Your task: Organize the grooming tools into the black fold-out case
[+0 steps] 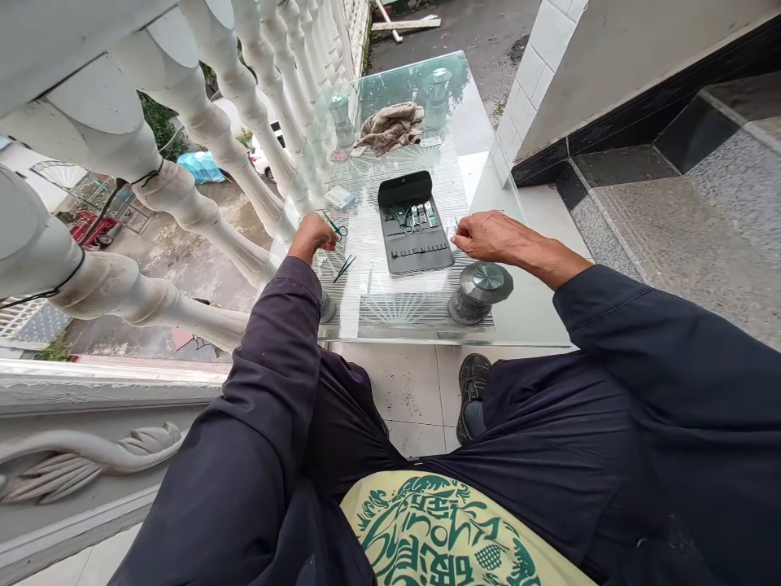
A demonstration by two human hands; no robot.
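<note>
On the glass table, an open dark grey tool case [417, 254] lies between my hands. Its upper part holds scissors [413, 229] and several small metal nail tools; along the lower flap runs a row of loops. My left hand [313, 236] is closed at the table's left side, fingers curled downward. Right beside those fingers is a small pair of dark green scissors [339, 231]; whether they touch it I cannot tell. Black tweezers [345, 268] lie nearer to me. My right hand [495, 236] is closed, fingertips pinched by the case's right edge; what they hold is hidden.
A crumpled brown cloth [390, 128] lies toward the far end of the glass table [518, 313]. A small white-and-blue box [340, 198] sits beyond my left hand. Thick table legs [473, 295] show through the glass. A white balustrade [189, 195] runs left; stone steps [671, 203] rise right.
</note>
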